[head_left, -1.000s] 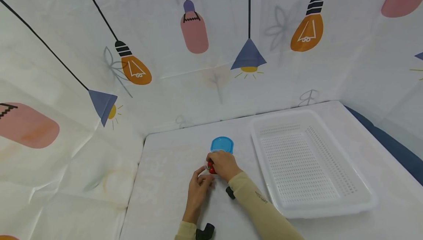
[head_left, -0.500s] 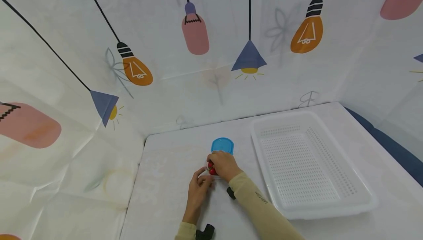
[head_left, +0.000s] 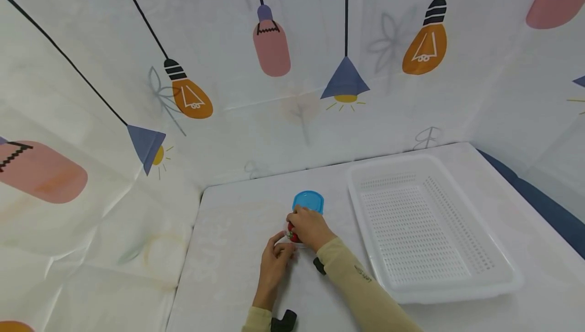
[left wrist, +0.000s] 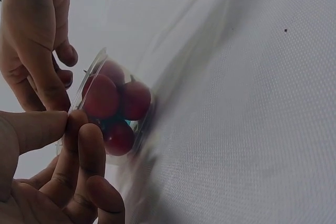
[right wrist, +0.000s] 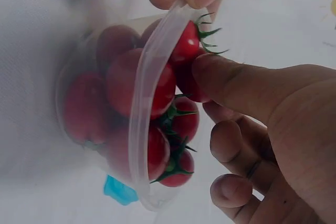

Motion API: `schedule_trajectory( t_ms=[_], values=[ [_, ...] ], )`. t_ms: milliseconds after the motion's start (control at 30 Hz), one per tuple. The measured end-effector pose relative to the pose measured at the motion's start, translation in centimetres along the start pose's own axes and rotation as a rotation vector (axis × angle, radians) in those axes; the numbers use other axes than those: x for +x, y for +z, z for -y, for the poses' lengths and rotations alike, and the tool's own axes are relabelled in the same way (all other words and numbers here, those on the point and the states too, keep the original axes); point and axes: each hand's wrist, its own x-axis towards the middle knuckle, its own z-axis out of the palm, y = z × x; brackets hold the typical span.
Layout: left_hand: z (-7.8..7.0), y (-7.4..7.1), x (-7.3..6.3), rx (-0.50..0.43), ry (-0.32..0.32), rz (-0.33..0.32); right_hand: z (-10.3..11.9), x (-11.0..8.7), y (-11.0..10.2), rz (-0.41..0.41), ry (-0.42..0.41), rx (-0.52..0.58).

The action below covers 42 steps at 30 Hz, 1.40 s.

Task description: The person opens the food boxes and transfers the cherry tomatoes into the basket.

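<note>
A small clear plastic container (right wrist: 143, 93) full of red cherry tomatoes (right wrist: 126, 80) sits on the white table; several have green stems. My left hand (head_left: 274, 263) pinches its rim between thumb and fingers, seen closely in the left wrist view. Over the opening, my right hand (head_left: 312, 226) holds a cherry tomato (right wrist: 192, 80) at the top of the heap, its thumb against the red skin. The other fingers curl beside the rim. In the head view the right hand covers much of the container. Just beyond it lies a blue lid (head_left: 309, 200).
A large white perforated basket (head_left: 358, 210) stands to the right of the hands. The table's far edge meets a white sheet (head_left: 292, 129) printed with lamps and bulbs. Black wrist devices (head_left: 283, 321) sit below the hands.
The right fingers shift slightly over the tomatoes, and a bit more green shows among the red. The left hand stays at the container's rim.
</note>
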Motion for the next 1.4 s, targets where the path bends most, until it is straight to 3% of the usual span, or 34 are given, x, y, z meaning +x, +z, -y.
schedule_trajectory(
  t_ms=[400,767,967,1067,1200,1400],
  values=[
    [-3.5,0.0,-1.8,-0.021,0.020,0.013,0.0,-0.1,-1.3,-0.023,-0.016,0.026],
    [-3.5,0.1,-1.7,-0.020,0.003,0.020,-0.3,-0.1,-2.4,-0.110,-0.044,-0.013],
    [-3.7,0.1,-1.8,-0.007,0.002,0.026,-0.3,0.0,-5.1,-0.186,-0.049,0.132],
    [-3.4,0.1,-1.6,-0.003,-0.014,0.026,-0.3,0.1,-6.8,-0.185,-0.030,0.244],
    [-1.6,0.2,-0.7,0.001,-0.023,0.013,-0.4,0.3,-9.2,-0.210,-0.010,0.355],
    [0.0,0.1,-0.2,0.034,-0.004,-0.004,-1.5,0.3,-11.6,-0.357,-0.054,0.354]
  ],
)
